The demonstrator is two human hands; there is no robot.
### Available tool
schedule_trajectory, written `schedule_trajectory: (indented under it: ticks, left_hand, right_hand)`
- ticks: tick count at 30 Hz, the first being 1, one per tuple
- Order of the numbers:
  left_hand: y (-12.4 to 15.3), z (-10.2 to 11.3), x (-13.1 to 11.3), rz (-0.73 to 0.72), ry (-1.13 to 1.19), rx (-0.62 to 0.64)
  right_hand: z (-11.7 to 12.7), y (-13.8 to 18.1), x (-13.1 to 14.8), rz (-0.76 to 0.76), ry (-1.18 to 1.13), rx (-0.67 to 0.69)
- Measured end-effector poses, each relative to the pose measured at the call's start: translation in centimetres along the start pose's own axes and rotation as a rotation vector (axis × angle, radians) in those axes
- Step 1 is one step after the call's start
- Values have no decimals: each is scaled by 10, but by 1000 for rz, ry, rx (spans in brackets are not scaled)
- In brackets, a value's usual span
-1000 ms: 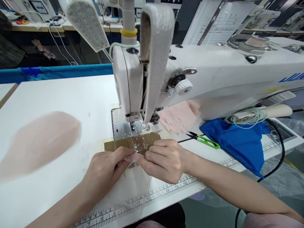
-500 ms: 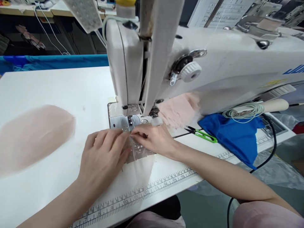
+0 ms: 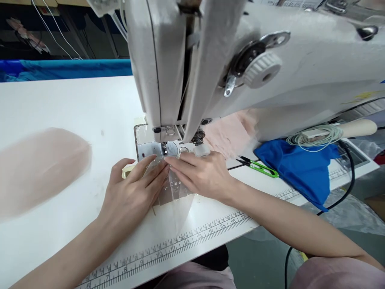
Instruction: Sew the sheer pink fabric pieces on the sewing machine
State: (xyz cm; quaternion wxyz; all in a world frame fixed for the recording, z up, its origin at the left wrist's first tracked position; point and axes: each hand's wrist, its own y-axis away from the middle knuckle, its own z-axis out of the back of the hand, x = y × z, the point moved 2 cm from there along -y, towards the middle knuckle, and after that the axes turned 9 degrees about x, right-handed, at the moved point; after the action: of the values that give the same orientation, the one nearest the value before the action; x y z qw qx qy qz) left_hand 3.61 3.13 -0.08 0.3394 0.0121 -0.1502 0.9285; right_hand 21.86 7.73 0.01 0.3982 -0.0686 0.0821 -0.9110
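- Head view: left hand [image 3: 132, 192] is spreading its fingers over sheer fabric [image 3: 179, 208]; right hand [image 3: 206, 172] is bunching fingertips there; hidden thumbs are leaving either pinch impossible to tell.
- Fabric is lying before the presser foot [image 3: 164, 148]; holding it flat, fingertips clear, should be helping.
- Counting: one snips [image 3: 261, 168], one blue cloth [image 3: 300, 170], one cord coil [image 3: 315, 137].

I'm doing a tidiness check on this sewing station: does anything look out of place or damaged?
Mainly the blue cloth: it lies bunched at the right, one corner hanging past the white table's edge. The sheer fabric under the hands shows no clear damage.
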Motion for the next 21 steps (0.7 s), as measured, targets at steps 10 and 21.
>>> schedule_trajectory:
  ticks: [10, 21]
  left_hand:
    - [0, -3, -2, 114, 35, 70]
    - [-7, -5, -2, 141, 83, 136]
  right_hand:
    - [-9, 1, 2, -17, 138, 68]
    - [-8, -3, -2, -61, 199, 112]
